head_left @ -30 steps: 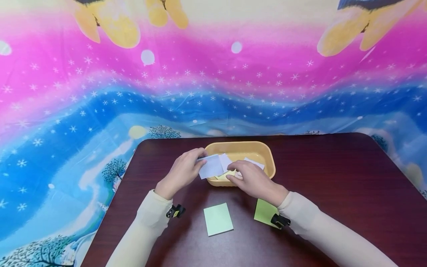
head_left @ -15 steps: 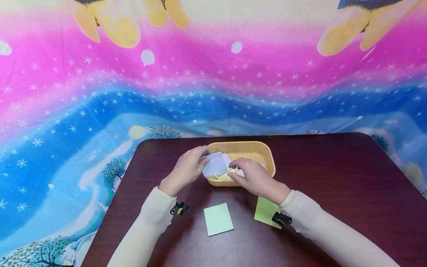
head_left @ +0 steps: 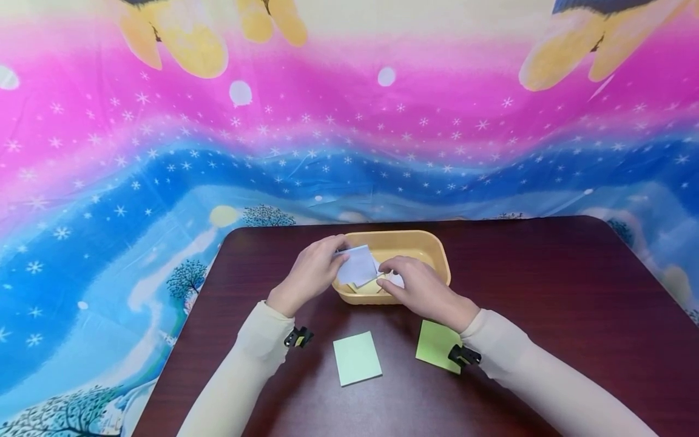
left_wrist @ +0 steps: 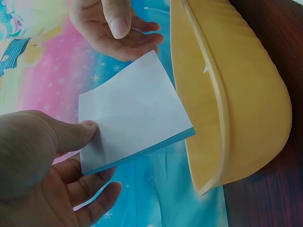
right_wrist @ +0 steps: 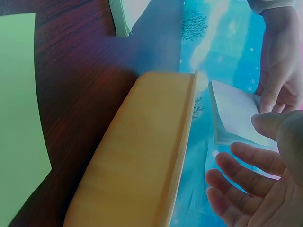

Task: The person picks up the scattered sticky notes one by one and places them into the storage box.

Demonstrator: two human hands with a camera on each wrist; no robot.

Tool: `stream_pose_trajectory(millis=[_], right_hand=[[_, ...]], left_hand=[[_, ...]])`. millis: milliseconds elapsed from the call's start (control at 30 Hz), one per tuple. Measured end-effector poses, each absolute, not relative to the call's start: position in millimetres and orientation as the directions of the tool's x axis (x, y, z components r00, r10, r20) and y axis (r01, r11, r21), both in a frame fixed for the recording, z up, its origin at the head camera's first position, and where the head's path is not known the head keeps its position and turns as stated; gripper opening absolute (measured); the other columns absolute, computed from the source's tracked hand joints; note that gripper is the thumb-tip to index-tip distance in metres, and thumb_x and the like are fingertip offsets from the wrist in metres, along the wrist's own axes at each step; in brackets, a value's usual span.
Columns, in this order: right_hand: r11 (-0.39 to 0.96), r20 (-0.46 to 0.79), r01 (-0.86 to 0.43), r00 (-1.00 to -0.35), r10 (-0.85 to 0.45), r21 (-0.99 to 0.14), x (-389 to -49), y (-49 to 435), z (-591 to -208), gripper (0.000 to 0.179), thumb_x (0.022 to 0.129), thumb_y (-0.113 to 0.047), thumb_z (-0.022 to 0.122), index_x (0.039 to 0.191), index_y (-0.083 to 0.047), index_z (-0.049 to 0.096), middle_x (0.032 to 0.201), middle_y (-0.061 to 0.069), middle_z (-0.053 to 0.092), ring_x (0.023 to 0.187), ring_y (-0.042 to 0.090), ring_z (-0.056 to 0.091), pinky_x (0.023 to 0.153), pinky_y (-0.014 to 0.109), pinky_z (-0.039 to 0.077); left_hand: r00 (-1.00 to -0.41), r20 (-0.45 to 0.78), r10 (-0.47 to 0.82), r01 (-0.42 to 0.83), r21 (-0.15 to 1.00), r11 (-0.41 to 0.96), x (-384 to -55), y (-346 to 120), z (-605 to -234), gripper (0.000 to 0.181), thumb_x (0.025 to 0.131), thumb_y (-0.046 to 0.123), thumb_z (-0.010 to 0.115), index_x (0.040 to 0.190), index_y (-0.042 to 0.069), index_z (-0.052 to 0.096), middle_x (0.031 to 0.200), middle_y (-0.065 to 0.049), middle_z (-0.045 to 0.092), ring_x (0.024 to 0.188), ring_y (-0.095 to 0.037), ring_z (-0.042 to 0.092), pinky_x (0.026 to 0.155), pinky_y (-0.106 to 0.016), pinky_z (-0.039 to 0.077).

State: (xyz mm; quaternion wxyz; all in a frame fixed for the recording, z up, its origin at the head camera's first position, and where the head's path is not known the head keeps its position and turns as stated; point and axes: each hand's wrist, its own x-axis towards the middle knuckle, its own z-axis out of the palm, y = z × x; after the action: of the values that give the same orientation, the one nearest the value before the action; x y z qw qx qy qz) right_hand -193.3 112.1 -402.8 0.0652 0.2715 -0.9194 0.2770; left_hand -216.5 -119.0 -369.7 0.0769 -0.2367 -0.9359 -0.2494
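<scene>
My left hand pinches a square sticky note pad by its left side, thumb on its pale face. Blue sheet edges show along the pad in the left wrist view. It is held over the left part of a yellow plastic basket. My right hand hovers over the basket's front right, thumb and fingers parted and relaxed near the pad's right corner. In the left wrist view, a gap shows between the right thumb and its fingers. Inside the basket, a pale yellow paper lies below the pad.
In front of the basket lie a mint green sticky note pad and a brighter green one, partly under the right wrist's camera. Everything stands on a dark red-brown table. A printed cloth hangs behind it.
My left hand has moved right and slightly up, carrying the blue-edged pad farther over the basket. My right hand has shifted slightly to the right. Both green pads stay put.
</scene>
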Motion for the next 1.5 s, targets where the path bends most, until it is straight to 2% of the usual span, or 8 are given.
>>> stream_pose_trajectory(millis=[600, 867, 1167, 1367, 1500], right_hand=[[0.723, 0.302, -0.533, -0.846, -0.440, -0.439, -200.7, 115.4, -404.8, 0.021, 0.094, -0.025, 0.072, 0.105, -0.008, 0.074, 0.099, 0.005, 0.076, 0.093, 0.020, 0.069, 0.084, 0.042, 0.056], [0.726, 0.288, -0.523, -0.852, -0.437, -0.447, -201.7, 116.7, -406.0, 0.021, 0.094, -0.025, 0.072, 0.105, -0.007, 0.074, 0.100, 0.005, 0.075, 0.094, 0.023, 0.070, 0.083, 0.042, 0.056], [0.734, 0.280, -0.510, -0.860, -0.426, -0.449, -204.7, 118.5, -408.8, 0.022, 0.095, -0.026, 0.070, 0.104, -0.006, 0.074, 0.101, 0.008, 0.076, 0.096, 0.027, 0.070, 0.085, 0.044, 0.056], [0.737, 0.280, -0.510, -0.860, -0.426, -0.443, -205.6, 119.4, -410.3, 0.022, 0.095, -0.026, 0.070, 0.104, -0.006, 0.073, 0.100, 0.007, 0.076, 0.095, 0.027, 0.070, 0.085, 0.044, 0.056], [0.747, 0.277, -0.502, -0.864, -0.420, -0.436, -205.1, 119.5, -410.8, 0.021, 0.095, -0.026, 0.070, 0.104, -0.008, 0.073, 0.099, 0.006, 0.075, 0.095, 0.026, 0.070, 0.084, 0.044, 0.056]], left_hand=[[-0.865, 0.255, 0.432, 0.501, 0.395, 0.770, -225.8, -108.1, -376.1, 0.014, 0.100, 0.013, 0.064, 0.112, 0.011, 0.068, 0.105, -0.005, 0.072, 0.090, -0.019, 0.066, 0.082, -0.040, 0.055], [-0.878, 0.208, 0.431, 0.478, 0.406, 0.779, -229.4, -103.3, -378.2, 0.014, 0.100, 0.014, 0.063, 0.113, 0.012, 0.068, 0.108, -0.005, 0.072, 0.091, -0.019, 0.064, 0.084, -0.040, 0.055], [-0.876, 0.187, 0.444, 0.481, 0.375, 0.792, -232.1, -100.9, -385.7, 0.013, 0.100, 0.015, 0.062, 0.112, 0.013, 0.068, 0.108, -0.003, 0.073, 0.088, -0.019, 0.066, 0.078, -0.039, 0.054], [-0.874, 0.160, 0.459, 0.485, 0.356, 0.799, -235.2, -98.2, -392.5, 0.012, 0.100, 0.015, 0.063, 0.111, 0.015, 0.068, 0.108, -0.001, 0.073, 0.086, -0.017, 0.066, 0.075, -0.037, 0.053], [-0.869, 0.145, 0.473, 0.493, 0.334, 0.804, -237.3, -94.9, -396.3, 0.012, 0.100, 0.015, 0.064, 0.110, 0.014, 0.068, 0.109, -0.001, 0.074, 0.089, -0.018, 0.067, 0.078, -0.038, 0.054]])
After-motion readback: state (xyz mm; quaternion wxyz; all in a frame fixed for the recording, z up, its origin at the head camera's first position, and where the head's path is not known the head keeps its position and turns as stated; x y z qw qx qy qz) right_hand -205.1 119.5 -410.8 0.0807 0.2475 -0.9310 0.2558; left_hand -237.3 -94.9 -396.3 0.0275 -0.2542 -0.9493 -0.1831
